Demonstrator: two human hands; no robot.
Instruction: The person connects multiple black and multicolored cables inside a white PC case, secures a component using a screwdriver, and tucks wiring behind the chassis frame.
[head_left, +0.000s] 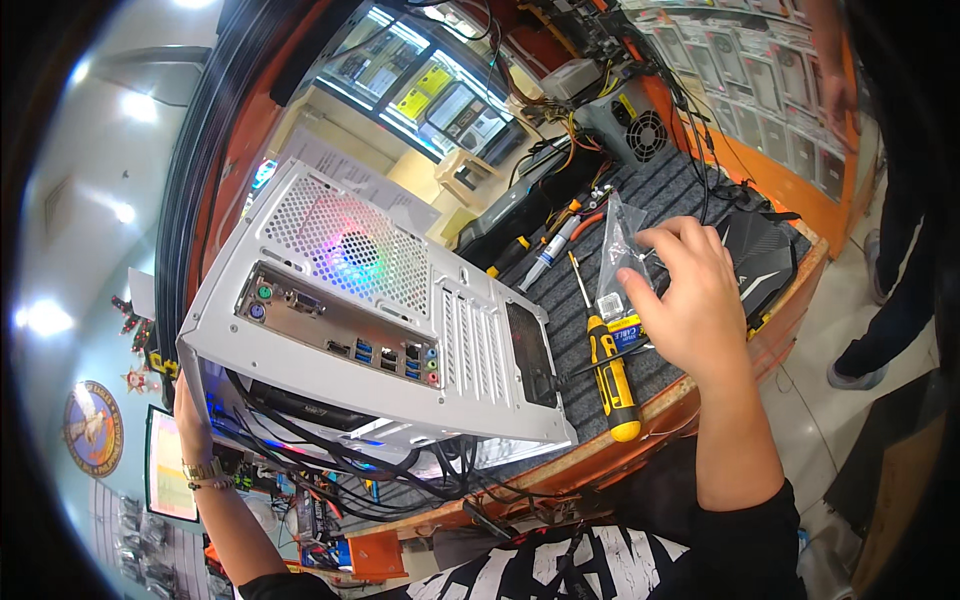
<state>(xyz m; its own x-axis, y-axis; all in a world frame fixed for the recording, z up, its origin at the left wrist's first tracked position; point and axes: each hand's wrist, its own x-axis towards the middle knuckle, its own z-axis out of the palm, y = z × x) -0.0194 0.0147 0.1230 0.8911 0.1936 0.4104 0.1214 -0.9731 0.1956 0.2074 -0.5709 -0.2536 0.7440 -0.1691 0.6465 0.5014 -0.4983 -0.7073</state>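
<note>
A white computer case (480, 350) stands tilted on the worktop, its rear panel with ports facing me and a fan glowing in colours behind the perforated grille. My left hand (190, 412) is at the case's left edge, its fingers hidden behind the panel. My right hand (695, 295) hovers over the right side of the worktop, thumb and fingers apart, beside a clear plastic bag (622, 240). A blue and yellow packet (625, 330) lies under the bag. Just left of that hand is a yellow and black screwdriver (612, 385).
Black cables (400, 465) hang along the case's lower side. Behind the screwdriver lie a syringe-like tube (548, 258) and red-handled pliers (590, 222). A grey power supply (630, 125) stands at the back, a dark patterned box (762, 255) at right. Another person's legs (885, 310) are beyond the table.
</note>
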